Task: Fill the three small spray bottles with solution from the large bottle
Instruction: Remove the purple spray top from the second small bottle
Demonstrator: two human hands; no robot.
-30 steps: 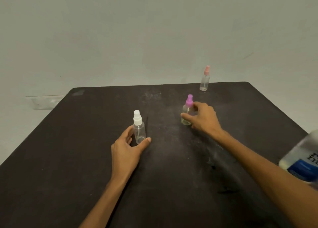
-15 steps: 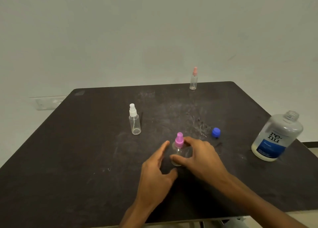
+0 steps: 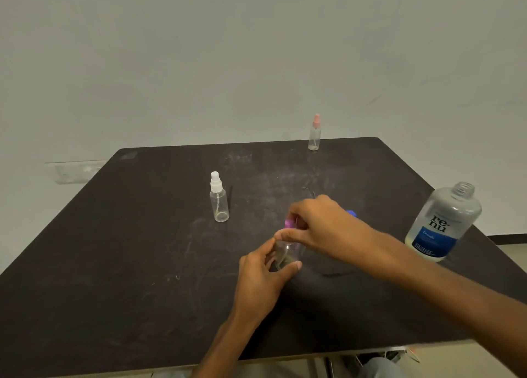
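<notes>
A small clear spray bottle with a purple top (image 3: 286, 253) stands near the table's middle. My left hand (image 3: 263, 275) grips its body from the left and below. My right hand (image 3: 319, 226) closes over its purple spray head from above, hiding most of it. A second small bottle with a white top (image 3: 219, 199) stands upright to the left, untouched. A third with a pink top (image 3: 314, 134) stands at the far edge. The large uncapped solution bottle (image 3: 445, 221) with a blue label stands at the right edge. Its blue cap (image 3: 352, 213) peeks out behind my right hand.
The dark, scuffed table (image 3: 114, 263) ends close to me at the bottom of the view, with table legs below it. A pale wall rises behind the far edge. A white strip is on the wall at left (image 3: 74, 171).
The purple-topped bottle was dragged from mid-table toward me. My left hand left the white-topped bottle and took hold of the purple one's body; my right hand shifted up onto its spray head.
</notes>
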